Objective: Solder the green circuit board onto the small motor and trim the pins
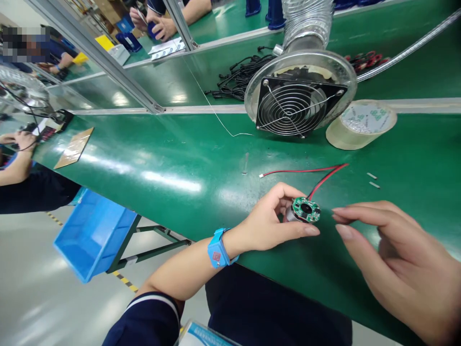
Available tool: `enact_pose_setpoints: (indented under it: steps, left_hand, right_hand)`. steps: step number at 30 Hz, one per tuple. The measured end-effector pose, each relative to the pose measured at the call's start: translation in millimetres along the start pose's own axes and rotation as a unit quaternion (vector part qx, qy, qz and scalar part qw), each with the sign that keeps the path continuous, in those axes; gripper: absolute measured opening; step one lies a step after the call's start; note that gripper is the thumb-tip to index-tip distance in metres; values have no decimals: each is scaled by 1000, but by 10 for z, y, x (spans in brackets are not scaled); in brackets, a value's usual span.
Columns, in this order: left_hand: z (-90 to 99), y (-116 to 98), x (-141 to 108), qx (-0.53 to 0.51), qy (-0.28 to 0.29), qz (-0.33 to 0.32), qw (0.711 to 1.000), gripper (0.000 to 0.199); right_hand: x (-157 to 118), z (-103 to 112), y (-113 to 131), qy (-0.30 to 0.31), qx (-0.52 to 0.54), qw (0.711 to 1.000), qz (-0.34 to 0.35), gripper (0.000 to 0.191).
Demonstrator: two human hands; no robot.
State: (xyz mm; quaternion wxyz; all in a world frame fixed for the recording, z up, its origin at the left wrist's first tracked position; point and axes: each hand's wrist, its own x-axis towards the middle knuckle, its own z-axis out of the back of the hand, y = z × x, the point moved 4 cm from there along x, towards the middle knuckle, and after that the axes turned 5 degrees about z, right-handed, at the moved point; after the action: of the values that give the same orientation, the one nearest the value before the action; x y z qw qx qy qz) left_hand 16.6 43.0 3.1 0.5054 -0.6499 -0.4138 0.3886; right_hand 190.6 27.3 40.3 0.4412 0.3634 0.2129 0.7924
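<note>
My left hand (270, 218), with a blue wrist strap (218, 248), holds a small round motor with a green circuit board (306, 210) between thumb and fingers. The board faces up. Red and black wires (326, 181) run from it across the green table, and a thinner red wire ends in a white connector (261, 176). To the right of the motor, my right hand (392, 254) is raised with thumb and index fingertips close but apart, nothing visible between them. Two small grey pieces (373, 180) lie beyond it.
A fume extractor with a fan grille (288, 113) and a roll of clear tape (360, 126) stand at the back. Black cables (239, 77) lie behind the rail. A cardboard piece (75, 148) and blue bin (94, 230) are left. Other people work at far left and across.
</note>
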Motion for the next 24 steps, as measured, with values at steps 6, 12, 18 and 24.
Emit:
enact_pose_setpoints:
  steps: [6,12,18,24]
  left_hand:
    - [20,-111,-80,333,-110,-202,915,40]
    - [14,-141,-141,509,-175,-303,786,25]
    - [-22,-173,-182,545,-218,-355,728,15]
    - [-47,-134,-195,506,-197,-348,764,18]
  right_hand:
    - [64,-183,41,61,71,993,-72,15]
    - [36,-343,95,35,130,980,-145,19]
    - [21,-492,161,-35,146,971,-184,12]
    - [-26,-548,145,-104,193,959,-181,5]
